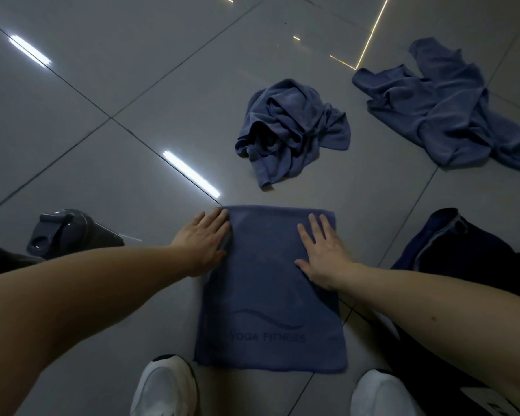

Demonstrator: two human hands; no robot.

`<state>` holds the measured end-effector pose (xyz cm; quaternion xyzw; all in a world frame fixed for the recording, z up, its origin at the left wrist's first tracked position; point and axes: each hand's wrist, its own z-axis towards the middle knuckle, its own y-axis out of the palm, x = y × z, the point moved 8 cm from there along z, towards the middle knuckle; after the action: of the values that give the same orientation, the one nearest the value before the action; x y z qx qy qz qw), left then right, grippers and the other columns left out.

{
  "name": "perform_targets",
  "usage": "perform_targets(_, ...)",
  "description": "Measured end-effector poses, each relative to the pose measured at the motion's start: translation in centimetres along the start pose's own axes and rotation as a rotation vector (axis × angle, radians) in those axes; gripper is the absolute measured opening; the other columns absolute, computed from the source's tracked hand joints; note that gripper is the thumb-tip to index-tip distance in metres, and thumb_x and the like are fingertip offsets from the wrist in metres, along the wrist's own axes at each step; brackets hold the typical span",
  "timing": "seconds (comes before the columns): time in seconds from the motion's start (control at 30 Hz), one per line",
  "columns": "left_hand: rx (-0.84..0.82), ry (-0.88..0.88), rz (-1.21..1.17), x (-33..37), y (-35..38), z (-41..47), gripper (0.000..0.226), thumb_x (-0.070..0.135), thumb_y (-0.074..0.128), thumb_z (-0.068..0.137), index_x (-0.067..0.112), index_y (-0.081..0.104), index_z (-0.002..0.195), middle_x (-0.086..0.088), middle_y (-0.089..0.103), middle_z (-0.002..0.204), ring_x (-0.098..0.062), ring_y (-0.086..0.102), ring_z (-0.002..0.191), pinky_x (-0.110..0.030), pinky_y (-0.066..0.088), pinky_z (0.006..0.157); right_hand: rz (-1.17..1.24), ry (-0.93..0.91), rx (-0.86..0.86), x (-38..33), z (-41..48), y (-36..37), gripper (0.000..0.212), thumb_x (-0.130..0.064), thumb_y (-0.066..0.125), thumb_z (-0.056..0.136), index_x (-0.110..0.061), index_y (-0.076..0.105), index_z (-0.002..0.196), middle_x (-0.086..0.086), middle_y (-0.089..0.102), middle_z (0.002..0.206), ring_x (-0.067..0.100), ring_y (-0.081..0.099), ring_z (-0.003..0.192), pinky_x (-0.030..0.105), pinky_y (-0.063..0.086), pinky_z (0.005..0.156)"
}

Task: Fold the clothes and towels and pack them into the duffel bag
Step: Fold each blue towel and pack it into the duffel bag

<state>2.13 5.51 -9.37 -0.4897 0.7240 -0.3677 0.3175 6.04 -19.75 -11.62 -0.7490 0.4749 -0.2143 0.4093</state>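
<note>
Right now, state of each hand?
Left hand: open, fingers on the towel's left edge.
Right hand: open, flat on the towel.

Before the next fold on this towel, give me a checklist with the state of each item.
1. Towel flat on the floor: ok.
2. Left hand at the towel's left edge, fingers straight: ok.
3. Right hand pressing flat on the towel: ok.
4. Layers underneath lined up: cannot tell.
5. Other pieces folded: not ok. The crumpled cloth and the loose cloth lie unfolded beyond the towel.
6. Dark bag on the right open for packing: cannot tell.
</note>
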Motion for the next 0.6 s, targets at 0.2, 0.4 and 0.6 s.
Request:
perform_targets(0.2, 0.181, -0.397, -0.566, -4.3, -0.9, -1.0, 0.036, 0.035, 0.058, 0.089, 0.011, 0.055, 0.116, -0.012, 0.059, 0.119, -0.034, 0.054, 0.11, -0.04, 0.047, 0.088, 0.047, -0.028, 0.069, -0.9, -2.2, -1.2, 0.08, -0.041, 0.043, 0.101, -0.014, -0.004, 0.16, 0.013, -0.02, 0.165, 0.033, -0.017, 0.152, 0.045, 0.005, 0.125)
perform_targets(0.4, -0.023, -0.508, -0.751, -4.4, 1.6, -1.0, 0.033, 0.04, 0.065, 0.088, 0.008, 0.068, 0.083, -0.011, 0.069, 0.081, -0.03, 0.065, 0.079, -0.032, 0.048, 0.065, -0.063, -0.133, -0.014, -2.2, -5.3, 1.5, 0.082, -0.046, 0.046, 0.099, -0.021, -0.002, 0.16, 0.014, -0.022, 0.164, 0.037, -0.018, 0.151, 0.047, 0.006, 0.124)
perform_targets(0.6, -0.049, -0.535, -0.781, -4.5, 2.4, -0.2, 0.025, 0.019, 0.059, 0.085, 0.009, 0.06, 0.063, -0.008, 0.059, 0.063, -0.035, 0.067, 0.079, -0.031, 0.044, 0.063, -0.088, -0.126, -0.043, -2.3, -5.5, 2.1, 0.084, -0.044, 0.049, 0.098, -0.021, -0.003, 0.16, 0.016, -0.022, 0.164, 0.039, -0.016, 0.151, 0.049, 0.003, 0.125)
